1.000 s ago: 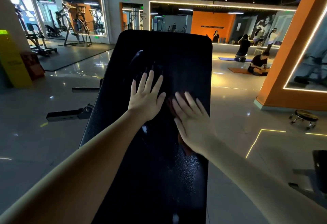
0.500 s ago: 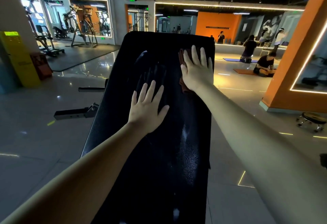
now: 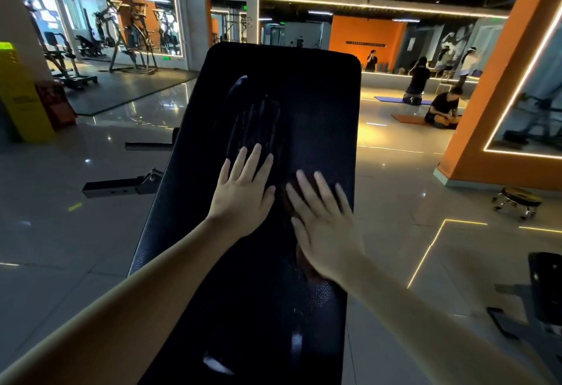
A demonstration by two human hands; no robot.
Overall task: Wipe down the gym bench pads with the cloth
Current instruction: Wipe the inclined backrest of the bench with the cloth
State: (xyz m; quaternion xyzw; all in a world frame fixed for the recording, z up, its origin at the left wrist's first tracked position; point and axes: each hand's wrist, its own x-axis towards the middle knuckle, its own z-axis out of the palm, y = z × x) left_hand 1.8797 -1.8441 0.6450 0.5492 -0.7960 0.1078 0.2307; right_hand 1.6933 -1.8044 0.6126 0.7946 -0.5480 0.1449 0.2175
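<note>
Right hand (image 3: 325,232) lies flat with its fingers straight and spread, palm pressing the cloth (image 3: 283,206) against the right half of the sloping bench pad (image 3: 286,80), about midway up its length. Only dark brownish edges of the cloth show beside the index finger and by the wrist; the rest is hidden under the palm.

The cloth looks thin, limp and light, so it would likely bunch or slip out if pushed from one edge. A broad palm over its middle, as here, seems the surest hold. A pinched fold would do for lifting it.

The pad reads as firm black vinyl with a fine grain. It is glossy near the bottom, and probably slick where damp. A smeared mark (image 3: 255,120) sits on the pad above the other hand.

Left hand (image 3: 243,196) rests just beside the right, also flat and spread, holding nothing and bare on the pad, apparently as a brace. Both forearms reach forward, nearly straight.
</note>
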